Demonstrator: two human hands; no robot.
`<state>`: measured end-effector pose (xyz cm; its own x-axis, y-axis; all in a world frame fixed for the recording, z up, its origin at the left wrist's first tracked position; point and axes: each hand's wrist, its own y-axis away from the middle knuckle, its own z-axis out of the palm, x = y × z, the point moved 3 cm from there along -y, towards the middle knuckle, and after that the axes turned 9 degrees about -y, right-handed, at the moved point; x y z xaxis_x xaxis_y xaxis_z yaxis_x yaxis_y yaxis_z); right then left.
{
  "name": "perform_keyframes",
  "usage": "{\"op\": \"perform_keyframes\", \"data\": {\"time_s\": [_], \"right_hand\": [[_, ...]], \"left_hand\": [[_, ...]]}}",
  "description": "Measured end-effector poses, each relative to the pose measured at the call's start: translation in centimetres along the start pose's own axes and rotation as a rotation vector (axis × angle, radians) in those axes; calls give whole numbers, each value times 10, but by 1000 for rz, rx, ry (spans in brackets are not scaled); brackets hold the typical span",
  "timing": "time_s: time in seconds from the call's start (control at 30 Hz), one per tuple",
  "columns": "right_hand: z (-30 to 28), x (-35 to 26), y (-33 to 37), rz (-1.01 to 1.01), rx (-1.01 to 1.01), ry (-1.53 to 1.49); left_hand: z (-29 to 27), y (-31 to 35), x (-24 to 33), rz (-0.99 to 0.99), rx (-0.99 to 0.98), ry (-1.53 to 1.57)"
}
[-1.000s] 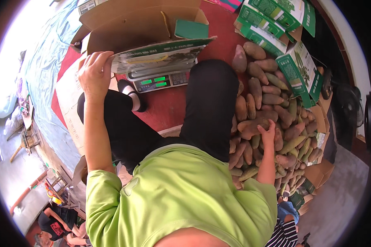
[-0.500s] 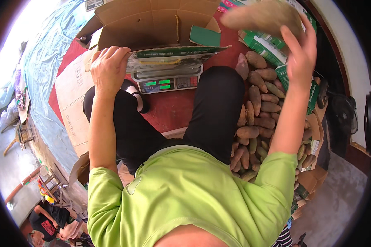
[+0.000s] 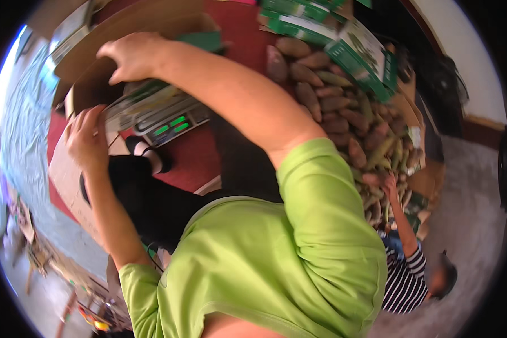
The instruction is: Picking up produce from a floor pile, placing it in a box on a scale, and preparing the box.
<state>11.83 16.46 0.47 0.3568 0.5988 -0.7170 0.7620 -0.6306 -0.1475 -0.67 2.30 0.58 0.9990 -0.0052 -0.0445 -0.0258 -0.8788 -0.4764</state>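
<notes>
An open cardboard box stands in front of me on a digital scale with lit green displays. My left hand is at the box's near left corner, fingers curled on the edge of its flap. Reaching across to the left, my right hand is over the box opening. Its thumb and fingers are apart and no tuber shows in them. The box's inside is mostly hidden by my right hand and forearm. To my right lies a heap of long brown and greenish tubers, much like sweet potatoes.
Green and white printed cartons lie behind the heap. A person in a striped shirt reaches a hand into its near side. Blue sheeting covers the far left. Red flooring lies beneath the scale.
My right hand has swung from the right, where it held a large tuber, to over the box; that tuber is out of sight. The view has turned, and the striped person's arm has appeared.
</notes>
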Motion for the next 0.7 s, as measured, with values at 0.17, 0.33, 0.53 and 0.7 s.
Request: {"op": "perform_keyframes", "data": {"time_s": [0.17, 0.33, 0.53, 0.7], "right_hand": [[-42, 3, 63, -107, 376, -243], [-79, 83, 186, 107, 798, -396], [-17, 204, 396, 853, 774, -88], [25, 225, 556, 1438, 233, 317]], "left_hand": [[4, 1, -3, 7, -49, -28], [16, 4, -8, 3, -57, 7], [10, 1, -1, 24, 14, -13], [19, 3, -7, 26, 20, -12]]}}
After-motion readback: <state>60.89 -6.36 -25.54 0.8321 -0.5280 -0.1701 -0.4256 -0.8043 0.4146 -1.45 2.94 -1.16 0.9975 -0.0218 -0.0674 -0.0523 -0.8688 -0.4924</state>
